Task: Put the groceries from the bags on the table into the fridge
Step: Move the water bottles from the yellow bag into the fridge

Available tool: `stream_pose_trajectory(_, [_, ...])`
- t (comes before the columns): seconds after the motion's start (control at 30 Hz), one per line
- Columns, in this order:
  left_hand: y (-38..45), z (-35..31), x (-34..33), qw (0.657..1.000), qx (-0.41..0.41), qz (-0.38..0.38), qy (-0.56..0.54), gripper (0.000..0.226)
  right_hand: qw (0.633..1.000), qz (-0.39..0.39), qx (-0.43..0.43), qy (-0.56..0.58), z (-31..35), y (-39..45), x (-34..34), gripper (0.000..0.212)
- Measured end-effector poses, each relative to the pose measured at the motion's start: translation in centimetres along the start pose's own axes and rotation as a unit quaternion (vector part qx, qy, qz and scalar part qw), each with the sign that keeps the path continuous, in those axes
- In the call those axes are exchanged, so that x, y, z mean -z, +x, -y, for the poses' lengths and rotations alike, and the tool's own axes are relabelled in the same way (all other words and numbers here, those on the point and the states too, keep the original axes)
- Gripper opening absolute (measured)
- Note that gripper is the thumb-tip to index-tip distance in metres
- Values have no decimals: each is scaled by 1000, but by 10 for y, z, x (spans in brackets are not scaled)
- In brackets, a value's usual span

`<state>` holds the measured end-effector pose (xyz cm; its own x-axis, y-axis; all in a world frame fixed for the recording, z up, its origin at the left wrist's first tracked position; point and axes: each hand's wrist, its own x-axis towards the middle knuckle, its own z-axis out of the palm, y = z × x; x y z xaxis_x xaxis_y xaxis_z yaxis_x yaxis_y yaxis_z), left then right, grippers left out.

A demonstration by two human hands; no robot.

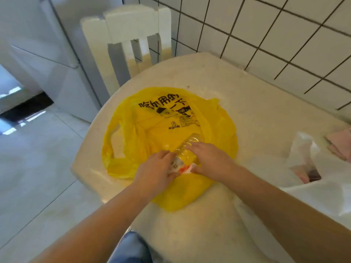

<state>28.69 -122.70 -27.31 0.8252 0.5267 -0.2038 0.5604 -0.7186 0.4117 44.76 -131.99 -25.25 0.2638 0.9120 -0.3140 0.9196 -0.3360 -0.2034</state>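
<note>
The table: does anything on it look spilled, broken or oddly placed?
Nothing looks spilled or broken. A clear bottle lies on its side on the flattened yellow bag, with the left hand and right hand on it. A white bag sits crumpled to the right.

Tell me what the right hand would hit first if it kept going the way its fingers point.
The right hand points up-left onto the clear bottle it already grips, so it meets that at once. Beyond lies the yellow bag, though depth is unclear.

Your bag (152, 130) is yellow with black print; bottle (187, 149) clear, white-and-red label; second bag (313, 168) white; wall tiles (284, 35) white, dark grout.
</note>
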Motion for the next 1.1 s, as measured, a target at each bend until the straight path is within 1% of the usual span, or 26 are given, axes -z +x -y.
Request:
stream_pose_trajectory(0.13, [-27, -13, -19, 997, 28, 27, 59, 66, 997, 57, -12, -49, -8, -17, -6, 98])
stream_pose_trajectory(0.2, [-38, -18, -25, 996, 31, 30, 83, 71, 995, 72, -6, -73, -10, -25, -11, 104])
stream_pose_trajectory(0.3, [-52, -27, -35, 992, 42, 49, 111, 80, 993, 81, -9, -88, -11, -37, -20, 109])
stream_pose_trajectory(0.43, [-69, -31, -52, 986, 55, 61, 145, 92, 993, 64, -23, -101, -13, -51, -34, 112])
stream_pose_trajectory(0.63, [-91, -26, -72, 984, 74, 65, 151, 97, 991, 26, -48, -124, -16, -71, -60, 112])
stream_pose_trajectory(0.73, [-96, -25, -71, 985, 79, 65, 140, 95, 991, 27, -54, -121, -14, -76, -61, 108])
stream_pose_trajectory(0.83, [-96, -19, -66, 989, 80, 42, 113, 89, 988, 17, -38, -147, -4, -73, -47, 94])
stream_pose_trajectory(0.87, [-96, -15, -63, 991, 83, 28, 98, 92, 987, 5, -16, -161, 3, -69, -40, 88])
stream_pose_trajectory(0.93, [-92, -7, -58, 994, 91, 1, 58, 100, 982, -31, 54, -176, 18, -58, -27, 74])
stream_pose_trajectory(0.97, [-90, -3, -56, 995, 96, -13, 36, 99, 979, -43, 94, -176, 27, -52, -23, 69])
stream_pose_trajectory(1.03, [-85, 5, -53, 994, 100, -38, -3, 85, 972, -44, 155, -171, 42, -37, -22, 62])
stream_pose_trajectory(1.1, [-81, 12, -52, 993, 102, -58, -16, 69, 966, -32, 182, -184, 53, -23, -26, 58])
